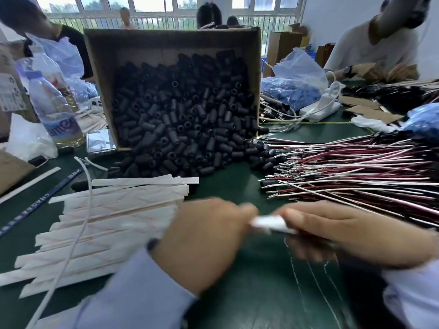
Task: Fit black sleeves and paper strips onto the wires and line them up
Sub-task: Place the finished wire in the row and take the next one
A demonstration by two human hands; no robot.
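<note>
Lower centre: left hand (204, 241) and right hand (344, 236), both blurred, pinched a short white paper strip (270, 223) between them. The step was probably fitting it to a wire, and the next move called for aligning.
Lower left: flat white paper strips (107, 222).
Centre: black tubular sleeves (185, 129) spilling from a tipped brown cardboard box (99, 67).
Right: red-and-white wires (356, 167).
</note>
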